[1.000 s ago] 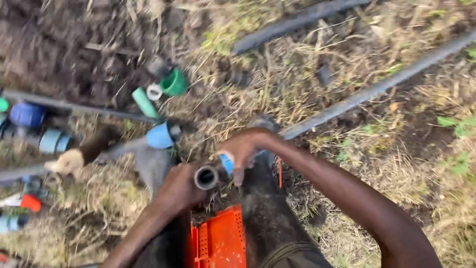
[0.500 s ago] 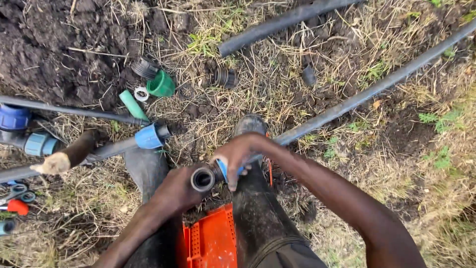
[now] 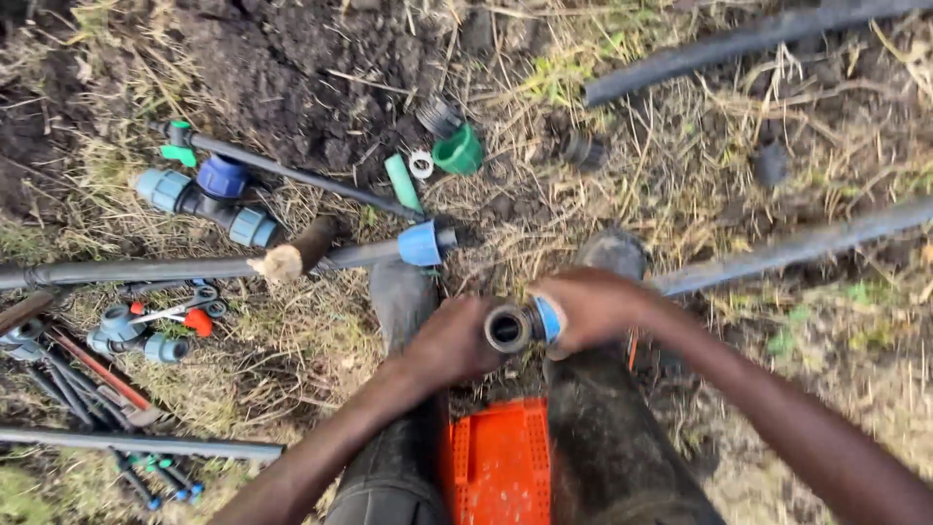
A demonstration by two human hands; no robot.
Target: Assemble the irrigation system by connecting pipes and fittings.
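On the left lie pipes (image 3: 126, 270) and blue fittings (image 3: 206, 199). The left hand (image 3: 452, 340) closes its grip on the black pipe end (image 3: 507, 328) above the orange crate (image 3: 498, 462); the right hand (image 3: 593, 306) grips its blue collar (image 3: 548, 319).

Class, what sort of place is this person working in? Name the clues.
Probably a field or garden plot where irrigation pipe is being fitted: bare soil, dry grass, long black pipes and blue pipe couplings.
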